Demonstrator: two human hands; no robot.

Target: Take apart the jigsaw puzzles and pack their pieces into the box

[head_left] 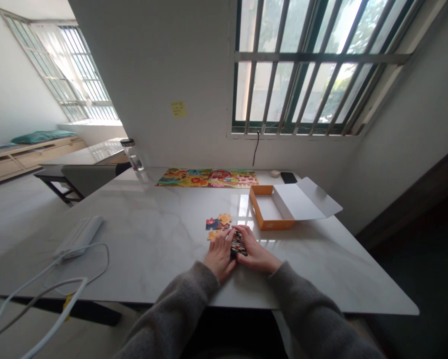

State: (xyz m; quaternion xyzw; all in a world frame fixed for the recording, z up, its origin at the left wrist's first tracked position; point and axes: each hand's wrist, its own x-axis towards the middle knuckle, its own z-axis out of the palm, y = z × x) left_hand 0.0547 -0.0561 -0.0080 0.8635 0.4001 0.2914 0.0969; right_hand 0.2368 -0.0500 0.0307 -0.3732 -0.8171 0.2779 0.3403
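Stack (239,243): between the person's two hands, near the front edge of the table (152,239), roughly mid-width. Looks like many thin layers packed together, edges showing as dark, white and reddish-brown bands. Dark at the near end. Most of its sides are covered by fingers; can't tell if it rests on the table or sits just above it.

Left hand (220,254): closed on the stack's left side, back of hand up. Right hand (257,252): closed on the right side, fingers curved over the far end, thumb at the near end. Both are gripping it.

Loose pieces (224,219): small group just beyond the left fingers. Interlocking puzzle shapes, a few plain tan-orange, others printed blue and red. Can't tell if the left fingers touch the closest one.

Box (261,217): orange, open, white inside, right of and beyond the hands, white flap spread to the right. Strip (209,178): long colorful animal print, flat along the wall side.
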